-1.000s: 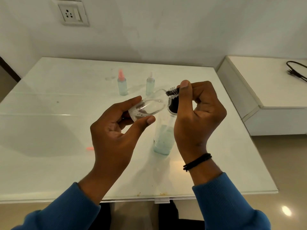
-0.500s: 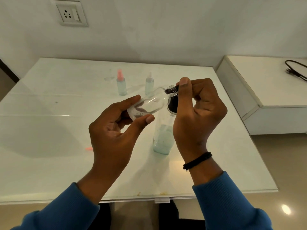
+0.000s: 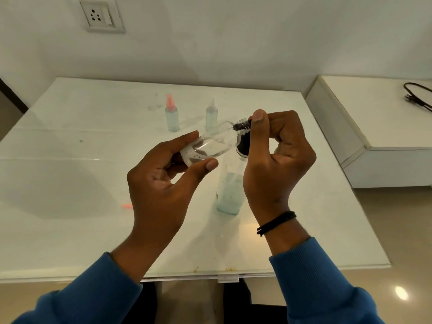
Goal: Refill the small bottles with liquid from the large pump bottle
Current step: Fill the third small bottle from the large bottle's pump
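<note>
My left hand (image 3: 161,183) holds a small clear bottle (image 3: 215,142) by its base, tilted on its side with the open threaded neck pointing right. My right hand (image 3: 278,160) is closed over the black pump head of the large pump bottle (image 3: 230,195). The pump's black nozzle (image 3: 242,125) sits inside the small bottle's neck, under my thumb. The large bottle stands upright on the white table (image 3: 70,230), with pale blue liquid in its lower part. Two more small bottles stand at the back: one with a pink top (image 3: 172,116), one with a clear top (image 3: 211,116).
A small pink cap (image 3: 127,206) lies on the table left of my left wrist. A white side unit (image 3: 374,127) with a black cable (image 3: 418,97) stands to the right. The wall with a socket (image 3: 101,15) is behind the table.
The small bottle's neck has tipped up slightly and the black nozzle now sits inside it. Both hands kept their grips and hardly shifted.
</note>
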The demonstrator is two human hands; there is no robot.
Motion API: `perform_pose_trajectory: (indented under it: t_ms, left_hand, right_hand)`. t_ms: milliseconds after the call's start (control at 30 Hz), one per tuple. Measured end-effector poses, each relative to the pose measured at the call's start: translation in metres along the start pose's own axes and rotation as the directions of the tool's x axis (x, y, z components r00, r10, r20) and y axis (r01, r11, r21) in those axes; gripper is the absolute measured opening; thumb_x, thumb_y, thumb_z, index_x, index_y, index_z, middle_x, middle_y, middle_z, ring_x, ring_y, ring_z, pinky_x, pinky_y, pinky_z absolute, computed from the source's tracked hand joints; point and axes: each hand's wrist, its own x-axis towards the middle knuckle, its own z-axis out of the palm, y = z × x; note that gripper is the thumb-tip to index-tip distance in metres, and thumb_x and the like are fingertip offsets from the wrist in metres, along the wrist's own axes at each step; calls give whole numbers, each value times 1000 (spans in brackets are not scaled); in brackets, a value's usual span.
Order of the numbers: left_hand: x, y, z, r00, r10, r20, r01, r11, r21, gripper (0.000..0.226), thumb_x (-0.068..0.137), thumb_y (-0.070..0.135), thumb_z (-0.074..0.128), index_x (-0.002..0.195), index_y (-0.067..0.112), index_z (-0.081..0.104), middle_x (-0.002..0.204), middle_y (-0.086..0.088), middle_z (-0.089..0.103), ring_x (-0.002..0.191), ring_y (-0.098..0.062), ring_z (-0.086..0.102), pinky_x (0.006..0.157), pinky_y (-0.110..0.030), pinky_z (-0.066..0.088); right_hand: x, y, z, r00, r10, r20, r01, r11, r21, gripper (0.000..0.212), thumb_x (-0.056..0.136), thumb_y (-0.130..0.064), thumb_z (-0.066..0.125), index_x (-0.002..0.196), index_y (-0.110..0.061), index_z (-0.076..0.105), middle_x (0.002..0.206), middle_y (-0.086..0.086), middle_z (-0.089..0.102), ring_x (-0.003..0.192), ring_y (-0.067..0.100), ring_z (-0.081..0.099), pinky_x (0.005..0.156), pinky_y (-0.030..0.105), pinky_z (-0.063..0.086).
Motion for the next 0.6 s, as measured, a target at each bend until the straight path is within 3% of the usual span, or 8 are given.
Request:
perform_pose_trajectory:
  t_ms: [600]
  left_hand:
    - [0,0,1,1000,13,4,-13,1000,9,42,82,21,81,121,17,66,116,9,70,109,-6,70,89,-17,56]
  right_hand:
    - [3,-2,-1,1000,-15,-1,15,1000,1,26,97,-6,62,71,-1,62,70,4,58,66,29,56,63,47,48]
